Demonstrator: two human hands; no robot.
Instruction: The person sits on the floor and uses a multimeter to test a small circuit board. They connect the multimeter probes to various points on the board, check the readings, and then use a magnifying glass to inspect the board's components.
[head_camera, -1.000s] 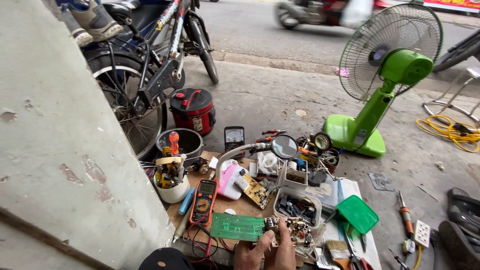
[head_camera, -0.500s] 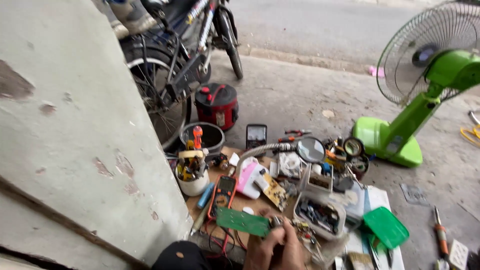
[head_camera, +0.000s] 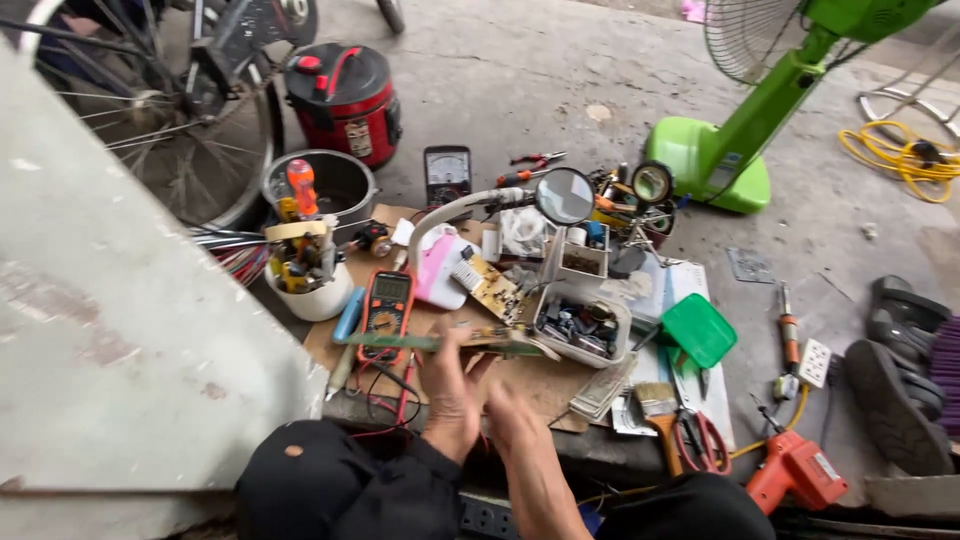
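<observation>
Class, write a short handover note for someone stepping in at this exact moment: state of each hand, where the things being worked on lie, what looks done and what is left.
Left hand: grips the green circuit board by its near edge, held almost edge-on above the cardboard sheet.
Right hand: beside the left one, under the board; whether it holds anything cannot be told.
Nearby: orange multimeter behind the board, clear parts tray to its right, paintbrush and orange drill further right.
Done: board picked up.
Left: no tool is on the board yet.
</observation>
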